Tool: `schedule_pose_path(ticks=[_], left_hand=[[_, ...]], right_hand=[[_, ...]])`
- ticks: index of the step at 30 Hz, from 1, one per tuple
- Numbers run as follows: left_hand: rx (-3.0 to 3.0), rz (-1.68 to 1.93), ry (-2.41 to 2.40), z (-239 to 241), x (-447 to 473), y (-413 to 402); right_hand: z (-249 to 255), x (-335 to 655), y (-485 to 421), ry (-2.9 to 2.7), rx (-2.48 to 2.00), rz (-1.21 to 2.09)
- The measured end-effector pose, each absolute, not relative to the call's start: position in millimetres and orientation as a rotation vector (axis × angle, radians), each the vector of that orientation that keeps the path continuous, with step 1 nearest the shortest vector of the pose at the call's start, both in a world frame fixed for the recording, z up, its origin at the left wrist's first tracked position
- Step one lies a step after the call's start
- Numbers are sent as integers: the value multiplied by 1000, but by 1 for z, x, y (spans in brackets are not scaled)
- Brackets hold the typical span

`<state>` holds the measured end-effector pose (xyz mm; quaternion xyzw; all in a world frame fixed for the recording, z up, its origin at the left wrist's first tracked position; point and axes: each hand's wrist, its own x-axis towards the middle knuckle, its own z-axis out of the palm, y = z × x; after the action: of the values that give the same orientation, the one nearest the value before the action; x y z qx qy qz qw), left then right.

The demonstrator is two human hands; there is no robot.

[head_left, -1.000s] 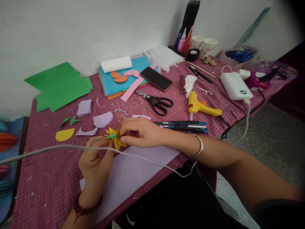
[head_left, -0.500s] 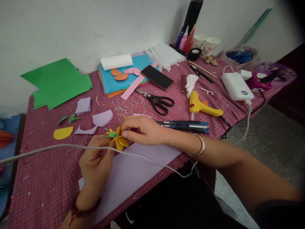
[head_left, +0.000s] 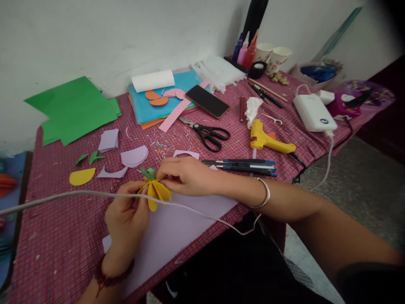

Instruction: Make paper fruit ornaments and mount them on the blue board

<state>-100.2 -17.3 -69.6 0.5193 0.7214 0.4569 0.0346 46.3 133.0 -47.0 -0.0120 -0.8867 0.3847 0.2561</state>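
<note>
- Hands near each other, both with fingertips pinched on one yellow paper flower, left hand at its left side, right hand at its right — rounded, creased petals fan downward from a curled green paper top.
- Smooth, thin grey cable, one, crossing in front of the flower and left hand.
- Flat lilac sheet below the hands, on a red plaid tablecloth.
- Cut paper left of the flower: one yellow half-round, two small green scraps, stacked lilac half-rounds — exact number unclear.
- One pair of metal scissors with black loops, beside thin paper shreds.
- One hard yellow glue gun, near one crumpled white tissue.
- Farther back: two orange half-rounds, one glossy dark phone, three squeeze bottles, two paper cups, one roll of black tape.
- Broad, overlapping green sheets toward the far left.
</note>
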Motion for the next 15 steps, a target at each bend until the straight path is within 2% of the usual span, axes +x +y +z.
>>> schedule_pose_path(ticks=[7,15], left_hand=[[1815,1385,2027,-63,-96,-16],[1406,1574,2007,-63,-93,-15]], right_hand=[[-50,43,134,-2394,-80,1153],[-50,43,135,-2317,-162,1082]])
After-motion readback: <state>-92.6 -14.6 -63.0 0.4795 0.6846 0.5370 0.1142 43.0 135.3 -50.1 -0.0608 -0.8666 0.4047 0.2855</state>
